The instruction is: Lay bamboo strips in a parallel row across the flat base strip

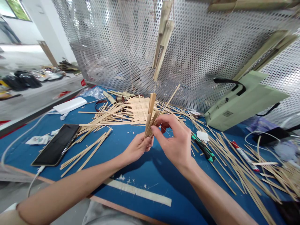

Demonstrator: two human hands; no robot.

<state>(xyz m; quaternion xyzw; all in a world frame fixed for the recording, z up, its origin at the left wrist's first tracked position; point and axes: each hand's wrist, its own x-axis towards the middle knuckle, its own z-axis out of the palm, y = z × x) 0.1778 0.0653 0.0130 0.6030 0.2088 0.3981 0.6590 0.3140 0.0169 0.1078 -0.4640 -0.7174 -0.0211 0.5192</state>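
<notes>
Fingers L (138, 145): clamped on strip bundle (152, 115) base | R (174, 137): curled at bundle's R side, pinch unclear

A smartphone (56, 145), screen dark, lies at the left of the blue tabletop (122, 143); a white cable (37, 175) connects at its near end. Beyond it rests a flat white object (70, 105). A pale green bag (241, 104) with black handles (231, 82) leans at the far right, before a perforated metal panel (112, 40). Crumpled clear plastic (93, 92) occupies the far left.
</notes>
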